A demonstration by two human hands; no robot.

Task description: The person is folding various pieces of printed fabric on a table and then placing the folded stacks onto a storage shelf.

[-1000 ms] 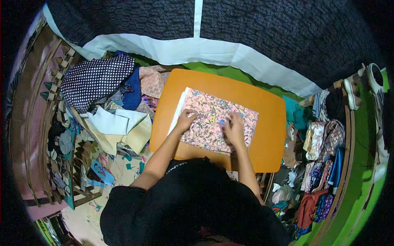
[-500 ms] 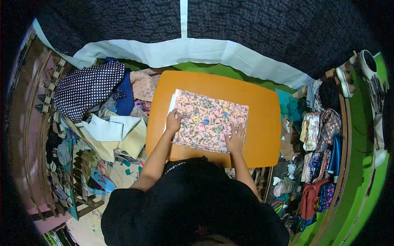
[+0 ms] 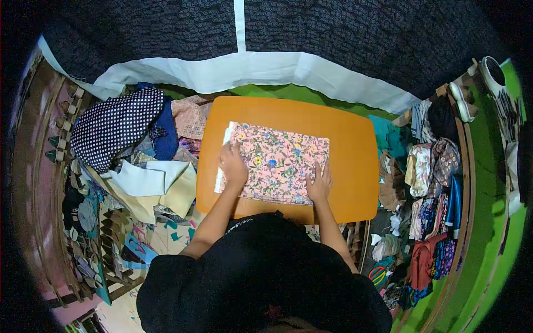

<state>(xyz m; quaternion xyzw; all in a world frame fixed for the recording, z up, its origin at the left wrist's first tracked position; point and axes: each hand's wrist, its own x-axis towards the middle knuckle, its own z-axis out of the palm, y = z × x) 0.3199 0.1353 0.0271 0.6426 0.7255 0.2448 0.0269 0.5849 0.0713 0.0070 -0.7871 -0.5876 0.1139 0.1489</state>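
Note:
A folded pink floral cloth lies flat on an orange table in front of me. A strip of white shows along the cloth's left side. My left hand rests flat over that left side, its fingers stretched out toward the far edge. Close to the near right corner, my right hand lies on the cloth with its fingers spread. Both palms face down, and neither hand grips anything.
Left of the table, a dotted dark cloth and a white and cream cloth lie heaped. On the right stand piled folded clothes and a pair of shoes. A dark patterned curtain hangs beyond the table.
My left hand has let go of the cloth's left edge and now lies flat on it. The right hand stays near the right corner. The view has shifted slightly.

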